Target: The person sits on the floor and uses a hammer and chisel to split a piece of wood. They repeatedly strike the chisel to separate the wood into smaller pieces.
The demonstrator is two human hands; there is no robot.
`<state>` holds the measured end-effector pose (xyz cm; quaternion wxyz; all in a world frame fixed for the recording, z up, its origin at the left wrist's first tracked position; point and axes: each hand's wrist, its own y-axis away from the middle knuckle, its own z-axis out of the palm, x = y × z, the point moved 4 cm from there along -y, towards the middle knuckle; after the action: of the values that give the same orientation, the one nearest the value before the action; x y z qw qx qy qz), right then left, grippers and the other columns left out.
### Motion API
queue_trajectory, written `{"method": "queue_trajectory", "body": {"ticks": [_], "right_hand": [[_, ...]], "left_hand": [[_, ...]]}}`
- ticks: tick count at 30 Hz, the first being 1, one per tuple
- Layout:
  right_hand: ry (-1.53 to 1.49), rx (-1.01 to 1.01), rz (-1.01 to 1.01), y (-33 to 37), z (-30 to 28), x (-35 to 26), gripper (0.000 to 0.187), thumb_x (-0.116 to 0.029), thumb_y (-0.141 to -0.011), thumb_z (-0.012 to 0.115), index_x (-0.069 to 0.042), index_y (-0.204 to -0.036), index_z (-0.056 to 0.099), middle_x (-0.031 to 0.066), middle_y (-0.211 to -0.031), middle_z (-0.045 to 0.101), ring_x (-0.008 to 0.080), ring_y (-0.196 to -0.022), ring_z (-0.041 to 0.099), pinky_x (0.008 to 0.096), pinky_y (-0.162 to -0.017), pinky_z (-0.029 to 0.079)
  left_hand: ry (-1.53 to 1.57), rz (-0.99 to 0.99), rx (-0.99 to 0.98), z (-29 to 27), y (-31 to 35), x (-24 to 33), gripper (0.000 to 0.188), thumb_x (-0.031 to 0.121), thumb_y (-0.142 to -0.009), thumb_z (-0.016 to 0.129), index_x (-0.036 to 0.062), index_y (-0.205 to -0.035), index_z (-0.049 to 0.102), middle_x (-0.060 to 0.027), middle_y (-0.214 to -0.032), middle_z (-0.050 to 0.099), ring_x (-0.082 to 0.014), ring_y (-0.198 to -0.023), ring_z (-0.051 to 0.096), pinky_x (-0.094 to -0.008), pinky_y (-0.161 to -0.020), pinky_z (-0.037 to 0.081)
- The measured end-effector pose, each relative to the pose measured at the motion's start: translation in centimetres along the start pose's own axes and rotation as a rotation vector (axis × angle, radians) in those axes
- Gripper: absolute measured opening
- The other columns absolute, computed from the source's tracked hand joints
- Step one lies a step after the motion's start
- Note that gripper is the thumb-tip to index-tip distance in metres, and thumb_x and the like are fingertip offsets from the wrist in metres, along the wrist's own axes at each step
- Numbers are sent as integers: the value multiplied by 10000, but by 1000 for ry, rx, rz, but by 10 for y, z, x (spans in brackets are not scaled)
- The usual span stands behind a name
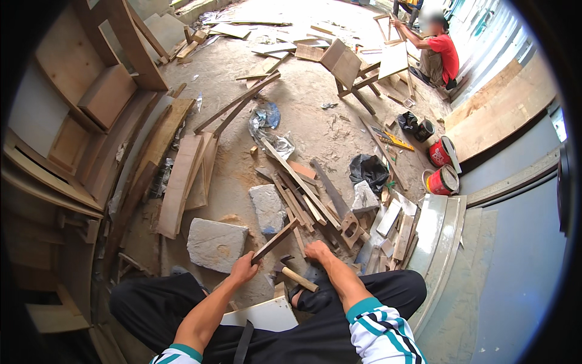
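My left hand [243,270] is closed round the lower end of a dark wooden strip [276,239], which slants up and to the right. Lower and to the right, my right hand [318,250] has its fingers curled down beside a thin wood strip [299,241]; what they hold, if anything, is hidden. A hammer [299,279] with a pale wooden handle lies just below, by my foot. Two rough stone blocks, a broad one [216,245] and a narrower one [267,208], sit in front of my left hand. A handsaw [333,197] lies beyond my right hand, handle toward me.
Loose wood strips [303,194] and offcuts [400,236] crowd the ground ahead. Wooden cabinets [91,109] line the left. Red cans [441,180] and a black plastic bag [368,171] stand at right. A person in red [444,57] crouches far right, handling a wooden frame.
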<state>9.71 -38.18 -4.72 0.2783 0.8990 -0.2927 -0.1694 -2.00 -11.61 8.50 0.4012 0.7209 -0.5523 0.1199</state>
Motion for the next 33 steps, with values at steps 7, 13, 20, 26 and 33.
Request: {"method": "queue_trajectory", "body": {"ticks": [7,13,20,26,33], "right_hand": [[-63,-13,56,24,-22,-7,174,-143,-812,608,-90,-865,765,119,-924,750,299,-859,735,432,-708,589],[-206,239,275,60,-48,1,133,-97,-782,620,-55,-879,702,165,-893,725,360,-859,715,467,-699,578],[-661,445,568,101,-70,76,259,-231,-819,573,-128,-982,746,167,-1006,715,361,-959,676,456,-869,540],[-820,982,823,149,-74,173,219,-233,-841,701,-28,-914,685,126,-816,717,264,-752,709,386,-707,551],[-1032,866,1179,146,2,273,186,-30,-787,674,-26,-971,698,75,-726,720,149,-598,693,289,-590,549]], "left_hand": [[61,2,20,7,-4,-4,285,349,-919,607,81,-1012,586,-232,-945,674,-449,-927,630,-528,-771,478],[75,-5,-21,19,-16,5,296,352,-919,606,70,-1009,588,-240,-942,674,-453,-930,633,-521,-775,482],[62,70,-1,33,-27,37,297,354,-931,600,76,-1033,606,-235,-937,682,-444,-932,641,-509,-777,488],[203,180,-18,43,-41,61,265,310,-942,596,59,-1027,607,-202,-860,677,-375,-816,659,-444,-713,489],[279,198,-36,53,-62,79,251,291,-949,600,51,-1022,610,-156,-752,627,-262,-679,605,-384,-651,466]]}}
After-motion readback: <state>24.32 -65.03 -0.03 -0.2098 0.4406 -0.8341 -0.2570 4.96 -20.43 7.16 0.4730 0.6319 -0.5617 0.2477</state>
